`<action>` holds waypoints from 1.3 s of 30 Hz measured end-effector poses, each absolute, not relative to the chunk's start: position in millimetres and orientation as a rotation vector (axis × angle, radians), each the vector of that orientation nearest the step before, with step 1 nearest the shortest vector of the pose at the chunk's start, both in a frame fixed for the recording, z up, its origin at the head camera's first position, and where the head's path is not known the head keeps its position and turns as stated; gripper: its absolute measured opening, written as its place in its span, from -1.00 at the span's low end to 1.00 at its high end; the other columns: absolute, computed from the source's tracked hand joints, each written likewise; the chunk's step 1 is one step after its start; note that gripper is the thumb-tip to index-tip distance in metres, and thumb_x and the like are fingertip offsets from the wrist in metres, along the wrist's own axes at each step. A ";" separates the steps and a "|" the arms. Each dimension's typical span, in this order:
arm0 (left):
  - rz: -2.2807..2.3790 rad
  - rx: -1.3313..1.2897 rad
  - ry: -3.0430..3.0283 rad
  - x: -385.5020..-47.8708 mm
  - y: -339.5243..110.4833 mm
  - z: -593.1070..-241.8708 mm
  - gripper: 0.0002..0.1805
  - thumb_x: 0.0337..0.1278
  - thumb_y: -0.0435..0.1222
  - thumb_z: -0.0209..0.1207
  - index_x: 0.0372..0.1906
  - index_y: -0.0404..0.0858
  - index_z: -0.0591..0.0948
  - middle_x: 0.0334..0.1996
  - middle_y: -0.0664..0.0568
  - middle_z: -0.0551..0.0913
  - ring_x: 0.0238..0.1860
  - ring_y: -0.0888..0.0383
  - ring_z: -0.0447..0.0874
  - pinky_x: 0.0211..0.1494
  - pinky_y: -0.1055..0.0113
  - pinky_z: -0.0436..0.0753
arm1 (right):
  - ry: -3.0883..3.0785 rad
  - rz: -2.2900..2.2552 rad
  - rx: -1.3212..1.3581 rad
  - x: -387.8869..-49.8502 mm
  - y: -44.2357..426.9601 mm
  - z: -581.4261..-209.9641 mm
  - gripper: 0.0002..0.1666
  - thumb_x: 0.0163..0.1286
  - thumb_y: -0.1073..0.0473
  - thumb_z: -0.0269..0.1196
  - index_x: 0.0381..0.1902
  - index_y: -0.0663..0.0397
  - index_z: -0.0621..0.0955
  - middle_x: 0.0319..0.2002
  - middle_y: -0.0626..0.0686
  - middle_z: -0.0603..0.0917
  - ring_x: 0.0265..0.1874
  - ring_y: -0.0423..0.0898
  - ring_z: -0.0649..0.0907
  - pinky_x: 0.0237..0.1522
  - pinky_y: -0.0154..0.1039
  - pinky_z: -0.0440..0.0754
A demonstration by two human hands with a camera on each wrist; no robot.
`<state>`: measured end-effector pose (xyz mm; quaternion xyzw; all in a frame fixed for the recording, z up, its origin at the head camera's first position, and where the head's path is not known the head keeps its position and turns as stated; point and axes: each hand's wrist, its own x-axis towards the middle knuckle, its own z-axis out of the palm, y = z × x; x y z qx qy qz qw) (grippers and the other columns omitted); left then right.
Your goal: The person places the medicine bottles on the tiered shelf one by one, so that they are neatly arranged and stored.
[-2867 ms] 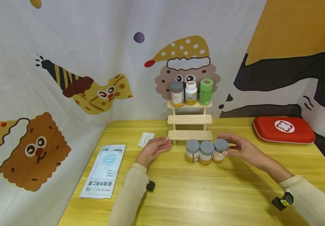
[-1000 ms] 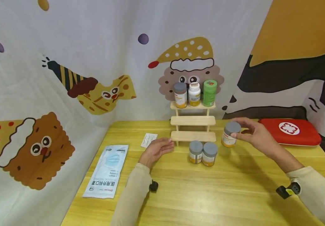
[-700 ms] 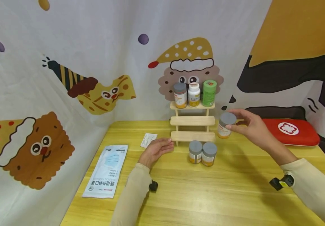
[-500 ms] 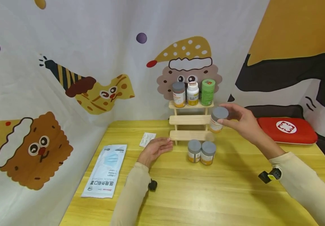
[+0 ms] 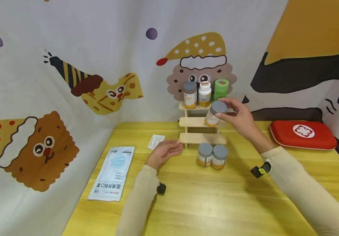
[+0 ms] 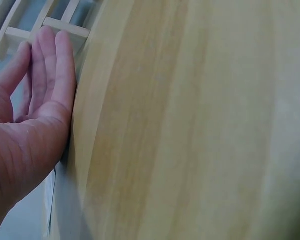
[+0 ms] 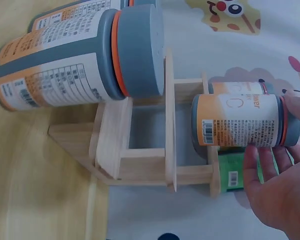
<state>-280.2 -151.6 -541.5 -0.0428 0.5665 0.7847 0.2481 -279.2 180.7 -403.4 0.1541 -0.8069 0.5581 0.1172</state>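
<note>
My right hand (image 5: 240,118) grips a grey-lidded pill bottle (image 5: 213,115) by its lid, tilted in front of the middle tier of a small wooden step shelf (image 5: 202,139). In the right wrist view its orange-and-white label (image 7: 240,120) faces the camera. The top tier bears a grey-lidded bottle (image 5: 190,95), a white bottle (image 5: 205,94) and a green bottle (image 5: 221,88), partly hidden by my fingers. Two more grey-lidded bottles (image 5: 205,154) (image 5: 219,157) stand on the table before the shelf. My left hand (image 5: 166,152), fingers extended, rests beside the shelf's lower left end.
A red first-aid case (image 5: 302,135) lies at the back right of the wooden table (image 5: 199,203). On the left are a packaged surgical mask (image 5: 111,173) and a small white paper packet (image 5: 156,141). A patterned cloth (image 5: 128,39) hangs behind.
The right hand has lifted the rightmost bottle from the table row, carried it out to the right, then up and left to the middle tier. The left hand stays by the shelf.
</note>
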 end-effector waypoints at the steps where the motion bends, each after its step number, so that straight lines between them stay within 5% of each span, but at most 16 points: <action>1: 2.135 -0.110 1.541 -281.4 -150.5 -540.1 -0.77 0.56 -0.40 0.16 0.16 -0.40 0.62 -0.10 -0.04 0.80 0.03 0.07 0.82 0.34 0.12 0.79 | -2.352 1.645 0.447 -280.8 180.2 -403.8 -0.37 0.42 0.14 0.47 0.41 -0.02 0.57 0.08 -0.17 0.67 0.11 -0.31 0.62 0.06 -0.59 0.70; 7: 2.139 -0.099 1.520 -284.8 -151.0 -537.1 -0.77 0.56 -0.43 0.14 0.16 -0.42 0.59 -0.10 -0.07 0.79 0.03 0.05 0.81 0.31 0.10 0.81 | -2.302 1.708 0.448 -288.9 169.0 -405.8 -0.37 0.42 0.15 0.48 0.40 0.03 0.57 0.09 -0.18 0.67 0.12 -0.32 0.61 0.04 -0.54 0.71; 17: 2.135 -0.120 1.479 -289.1 -156.3 -543.1 -0.80 0.58 -0.44 0.11 0.14 -0.40 0.59 -0.10 -0.08 0.79 0.02 0.04 0.81 0.30 0.10 0.82 | -2.338 1.725 0.447 -297.4 145.4 -403.2 -0.34 0.41 0.15 0.49 0.41 -0.03 0.55 0.19 0.10 0.67 0.16 -0.14 0.61 0.07 -0.48 0.69; 30: 2.129 -0.138 1.467 -288.6 -155.8 -541.6 -0.89 0.59 -0.43 0.10 -0.01 -0.31 0.63 -0.15 -0.04 0.80 -0.04 0.08 0.83 0.22 0.16 0.86 | -2.405 1.738 0.524 -300.7 122.8 -402.2 -0.33 0.38 0.25 0.49 0.39 0.13 0.52 0.30 0.21 0.62 0.32 0.10 0.60 0.38 0.13 0.71; 39: 2.129 -0.153 1.454 -289.4 -153.0 -542.2 -0.90 0.58 -0.42 0.11 -0.01 -0.31 0.62 -0.13 -0.06 0.79 -0.03 0.07 0.83 0.22 0.15 0.86 | -2.400 1.695 0.571 -305.9 112.1 -401.2 -0.32 0.34 0.29 0.51 0.38 0.16 0.54 0.29 0.22 0.62 0.26 0.15 0.61 0.31 0.21 0.74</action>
